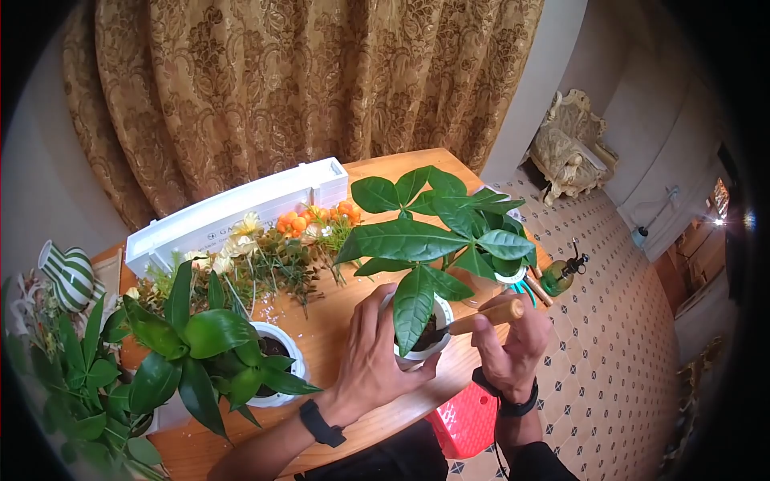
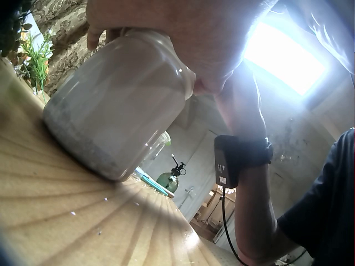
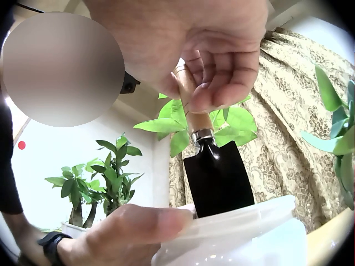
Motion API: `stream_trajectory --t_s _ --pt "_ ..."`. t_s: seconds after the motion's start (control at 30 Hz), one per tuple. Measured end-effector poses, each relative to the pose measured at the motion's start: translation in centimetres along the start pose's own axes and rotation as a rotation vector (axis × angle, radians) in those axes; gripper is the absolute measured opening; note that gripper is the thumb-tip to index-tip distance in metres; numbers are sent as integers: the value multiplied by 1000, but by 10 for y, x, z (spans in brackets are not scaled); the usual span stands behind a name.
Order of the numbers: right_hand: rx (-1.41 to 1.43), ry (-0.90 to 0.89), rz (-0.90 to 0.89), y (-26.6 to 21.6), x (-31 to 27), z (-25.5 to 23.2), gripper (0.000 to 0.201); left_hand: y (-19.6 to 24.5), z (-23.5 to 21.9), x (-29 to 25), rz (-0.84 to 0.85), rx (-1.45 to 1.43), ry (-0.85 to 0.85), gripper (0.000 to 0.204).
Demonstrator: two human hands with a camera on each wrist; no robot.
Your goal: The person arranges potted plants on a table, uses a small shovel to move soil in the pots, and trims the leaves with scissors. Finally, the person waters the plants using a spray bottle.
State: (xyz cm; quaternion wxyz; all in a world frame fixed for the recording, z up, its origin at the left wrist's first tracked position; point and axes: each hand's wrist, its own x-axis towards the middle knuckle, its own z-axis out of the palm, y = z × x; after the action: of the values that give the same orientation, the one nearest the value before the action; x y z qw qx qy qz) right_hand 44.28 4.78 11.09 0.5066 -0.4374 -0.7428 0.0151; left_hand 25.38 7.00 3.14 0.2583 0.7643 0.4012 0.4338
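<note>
A white pot (image 1: pixel 439 343) with a broad-leaved green plant (image 1: pixel 437 232) stands near the table's front edge. My left hand (image 1: pixel 377 353) wraps round its near side and holds it; the left wrist view shows the pot (image 2: pixel 119 108) tilted slightly on the wood under my fingers. My right hand (image 1: pixel 513 341) grips the wooden handle (image 1: pixel 485 317) of a small trowel. Its black blade (image 3: pixel 217 180) dips into the pot (image 3: pixel 244 238) behind the rim, and my left thumb (image 3: pixel 133 227) lies along that rim.
A second white pot (image 1: pixel 277 365) with a leafy plant sits at front left. Cut flowers (image 1: pixel 273 244) lie before a long white planter box (image 1: pixel 233 212). A striped vase (image 1: pixel 68 276) stands far left. A green spray bottle (image 1: pixel 561 274) and a red basket (image 1: pixel 465 421) are on the right.
</note>
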Motion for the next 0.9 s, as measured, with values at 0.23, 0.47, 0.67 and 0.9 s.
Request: stream_trajectory --t_s 0.23,0.47,0.67,0.9 --pt "23 36 33 -2 -2 1 19 -2 1 -2 -7 -8 -1 91" --pt "31 12 -16 -1 -3 1 19 1 0 0 -10 -6 3 90" --pt "32 4 -41 -1 -3 3 21 0 2 0 -3 -28 17 89" --pt "65 16 -20 -3 -3 6 21 -1 2 0 4 -38 15 90"
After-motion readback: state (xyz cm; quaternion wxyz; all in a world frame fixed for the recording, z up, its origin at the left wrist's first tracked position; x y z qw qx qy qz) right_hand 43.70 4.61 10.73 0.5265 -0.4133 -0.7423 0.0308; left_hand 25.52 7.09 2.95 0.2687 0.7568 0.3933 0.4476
